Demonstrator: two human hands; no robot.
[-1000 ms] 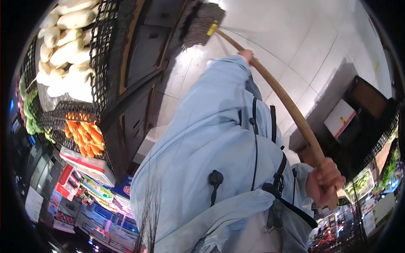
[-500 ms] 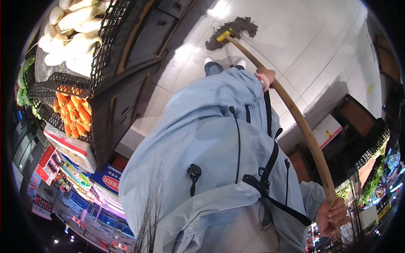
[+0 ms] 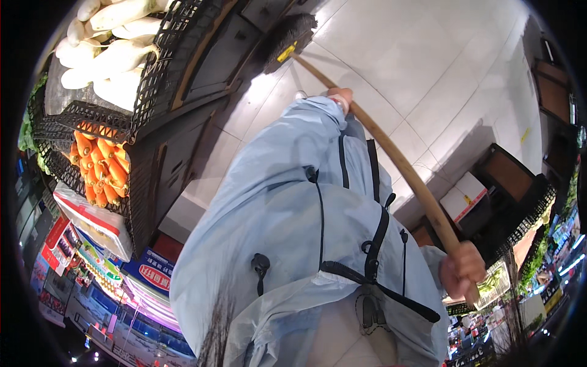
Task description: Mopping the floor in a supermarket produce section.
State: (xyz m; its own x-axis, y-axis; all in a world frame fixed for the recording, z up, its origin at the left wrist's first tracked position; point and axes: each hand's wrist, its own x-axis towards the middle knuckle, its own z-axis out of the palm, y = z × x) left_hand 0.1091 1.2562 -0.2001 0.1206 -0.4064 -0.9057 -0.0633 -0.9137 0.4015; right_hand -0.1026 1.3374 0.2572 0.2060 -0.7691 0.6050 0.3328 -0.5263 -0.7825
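Note:
A mop with a long wooden handle (image 3: 400, 159) slants from the lower right up to the top of the picture. Its dark, stringy head (image 3: 287, 33), fixed by a yellow clamp (image 3: 286, 52), lies on the floor against the base of the left-hand stand. My left hand (image 3: 342, 96) is closed around the lower part of the handle, its arm in a light blue sleeve. Close to the handle's upper end, my right hand (image 3: 463, 269) grips the wood with fingers wrapped round it.
To the left, a dark display stand (image 3: 211, 58) carries black crates of white radishes (image 3: 122, 58) and carrots (image 3: 101, 168). On the right are a white box (image 3: 465, 196), a brown-topped dark unit (image 3: 507, 171) and a black crate (image 3: 532, 208). Pale tiles (image 3: 428, 61) cover the floor.
The mop head has swung left across the tiles to the foot of the left stand. My left hand moved left with the handle; my right hand shifted up and left in the picture.

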